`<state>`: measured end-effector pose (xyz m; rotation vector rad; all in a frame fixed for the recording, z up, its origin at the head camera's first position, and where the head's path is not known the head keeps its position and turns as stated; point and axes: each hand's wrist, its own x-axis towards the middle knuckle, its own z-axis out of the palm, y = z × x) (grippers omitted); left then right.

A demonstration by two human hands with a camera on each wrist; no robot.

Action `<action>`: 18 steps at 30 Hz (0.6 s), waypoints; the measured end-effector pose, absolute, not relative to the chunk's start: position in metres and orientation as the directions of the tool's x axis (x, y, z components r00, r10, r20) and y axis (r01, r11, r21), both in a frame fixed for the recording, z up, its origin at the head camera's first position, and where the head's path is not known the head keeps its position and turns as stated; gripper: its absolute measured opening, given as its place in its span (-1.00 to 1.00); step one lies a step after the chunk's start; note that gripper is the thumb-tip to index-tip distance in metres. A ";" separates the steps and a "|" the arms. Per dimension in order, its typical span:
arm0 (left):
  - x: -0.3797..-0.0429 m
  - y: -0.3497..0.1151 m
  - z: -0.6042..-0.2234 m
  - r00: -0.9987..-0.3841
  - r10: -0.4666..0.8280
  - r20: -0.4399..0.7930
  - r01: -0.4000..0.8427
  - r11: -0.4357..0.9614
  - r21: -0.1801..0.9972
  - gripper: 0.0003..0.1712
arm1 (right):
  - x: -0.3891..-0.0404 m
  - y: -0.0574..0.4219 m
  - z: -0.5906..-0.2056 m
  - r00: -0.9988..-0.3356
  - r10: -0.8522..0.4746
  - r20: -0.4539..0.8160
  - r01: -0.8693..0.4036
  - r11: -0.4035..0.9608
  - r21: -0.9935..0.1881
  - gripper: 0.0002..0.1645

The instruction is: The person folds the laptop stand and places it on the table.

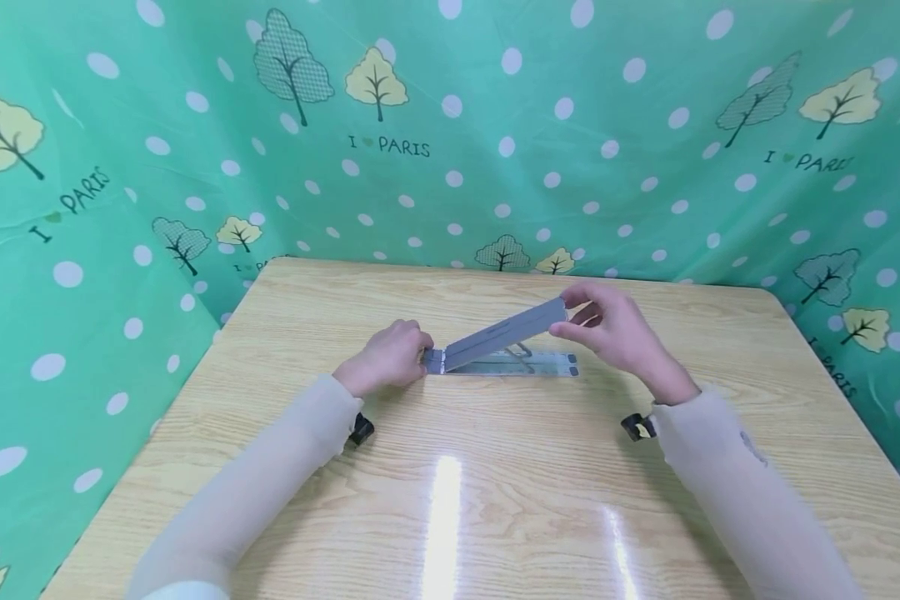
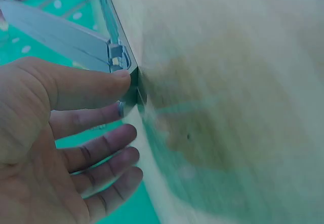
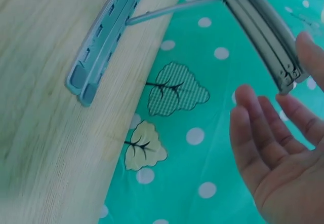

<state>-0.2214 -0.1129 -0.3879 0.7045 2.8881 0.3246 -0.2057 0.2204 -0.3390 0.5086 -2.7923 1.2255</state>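
A slim grey folding laptop stand (image 1: 506, 333) lies across the table, its upper arm lifted at a slant from the hinge on the left. Its base (image 3: 96, 46), with pads at the end, stays down on the wood. Thin metal struts (image 3: 174, 10) link base and arm. My left hand (image 1: 393, 354) pinches the hinge end between thumb and index finger, the other fingers (image 2: 109, 181) spread loosely below. At the raised right end, my right hand (image 1: 615, 329) holds the arm's tip between thumb and index finger, the remaining fingers apart from it.
The stand lies on a light wood-grain table (image 1: 525, 475), with light reflections toward the front. A green dotted curtain with printed trees (image 1: 450, 167) hangs behind and beside it. Black wrist cameras (image 1: 637, 427) stick out beneath the sleeves.
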 end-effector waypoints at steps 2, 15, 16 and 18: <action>-0.230 -0.114 -0.388 -0.868 0.487 -0.096 0.452 0.855 0.253 -0.58 | -0.200 0.217 -0.338 -0.949 -0.261 0.175 -0.305 0.633 -0.711 -0.39; -0.271 -0.112 -0.392 -0.845 0.512 -0.156 0.441 0.831 0.339 -0.43 | -0.173 0.200 -0.342 -0.972 -0.194 0.132 -0.227 0.639 -0.735 -0.28; -0.273 -0.112 -0.393 -0.842 0.516 -0.157 0.443 0.828 0.342 -0.43 | -0.171 0.198 -0.342 -0.973 -0.188 0.131 -0.222 0.638 -0.737 -0.28; -0.275 -0.111 -0.393 -0.842 0.515 -0.161 0.442 0.830 0.340 -0.41 | -0.169 0.196 -0.342 -0.976 -0.180 0.126 -0.213 0.639 -0.739 -0.29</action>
